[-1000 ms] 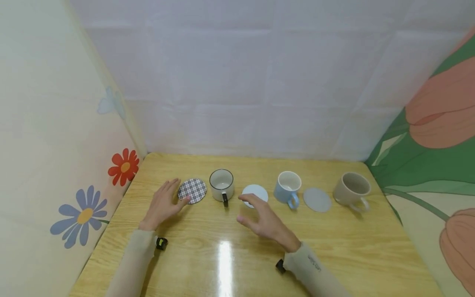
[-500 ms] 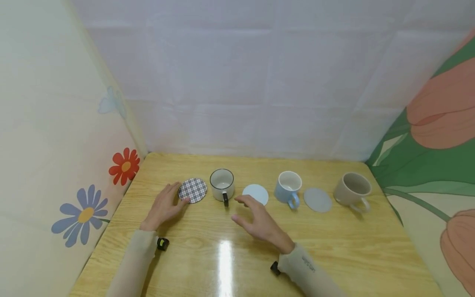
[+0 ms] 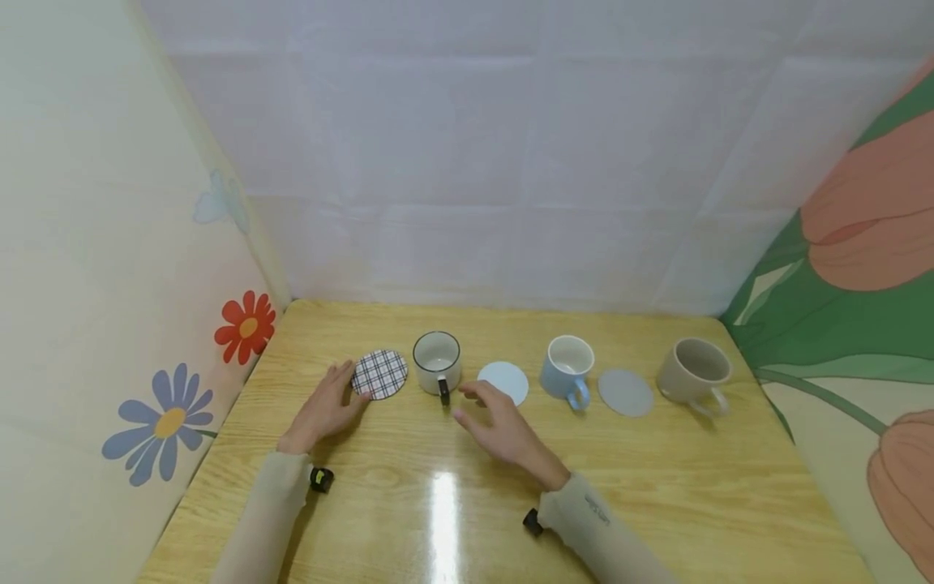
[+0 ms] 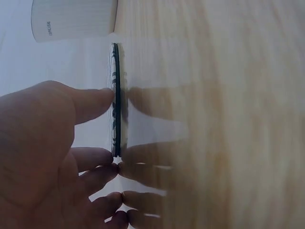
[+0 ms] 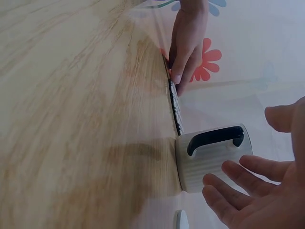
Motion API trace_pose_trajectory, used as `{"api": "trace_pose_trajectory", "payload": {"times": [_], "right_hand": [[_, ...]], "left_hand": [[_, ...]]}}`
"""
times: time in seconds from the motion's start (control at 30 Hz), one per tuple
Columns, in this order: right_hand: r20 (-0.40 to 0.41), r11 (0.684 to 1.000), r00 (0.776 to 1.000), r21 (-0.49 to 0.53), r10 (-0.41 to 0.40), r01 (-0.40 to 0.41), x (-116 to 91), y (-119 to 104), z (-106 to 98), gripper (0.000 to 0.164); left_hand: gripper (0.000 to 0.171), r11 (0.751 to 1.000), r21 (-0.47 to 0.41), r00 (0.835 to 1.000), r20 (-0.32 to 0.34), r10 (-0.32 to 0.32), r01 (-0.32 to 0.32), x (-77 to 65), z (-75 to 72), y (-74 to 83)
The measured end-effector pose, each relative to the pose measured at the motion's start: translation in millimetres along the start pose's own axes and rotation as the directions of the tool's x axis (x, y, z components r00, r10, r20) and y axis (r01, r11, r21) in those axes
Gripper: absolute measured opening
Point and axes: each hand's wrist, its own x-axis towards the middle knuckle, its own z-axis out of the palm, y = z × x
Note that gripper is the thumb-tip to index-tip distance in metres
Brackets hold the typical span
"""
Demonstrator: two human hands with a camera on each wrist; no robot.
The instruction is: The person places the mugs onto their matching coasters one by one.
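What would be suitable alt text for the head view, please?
A person's left hand is at the edge of a plaid coaster, and the right hand hovers near a white mug. To that mug's right on the table are a pale coaster, blue mug, gray coaster and beige mug.

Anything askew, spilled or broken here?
Nothing stands out. The white mug, blue mug and beige mug stand upright, the plaid coaster lies flat, no visible damage. The bright streak on the table looks like glare, not a spill.
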Motion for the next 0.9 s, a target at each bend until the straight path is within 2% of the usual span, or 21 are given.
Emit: {"api": "trace_pose_trajectory", "payload": {"times": [0.53, 0.7, 0.9], "right_hand": [[0.014, 0.98, 0.997, 0.183, 0.077, -0.078, 7, 9, 20, 0.038], [0.011, 0.973, 0.996, 0.213, 0.092, -0.092, 10, 8, 24, 0.035], [0.003, 0.967, 0.991, 0.218, 0.136, -0.133, 14, 3, 26, 0.033]], "left_hand": [[0.073, 1.0, -0.028, 0.999, 0.038, 0.003, -0.002, 0.0, -4.0, -3.2], [0.073, 0.999, -0.033, 0.998, 0.057, -0.013, 0.015, -0.2, -3.7, -3.1], [0.073, 0.999, -0.03, 0.999, 0.045, -0.025, 0.026, -0.1, -4.6, -1.1]]}}
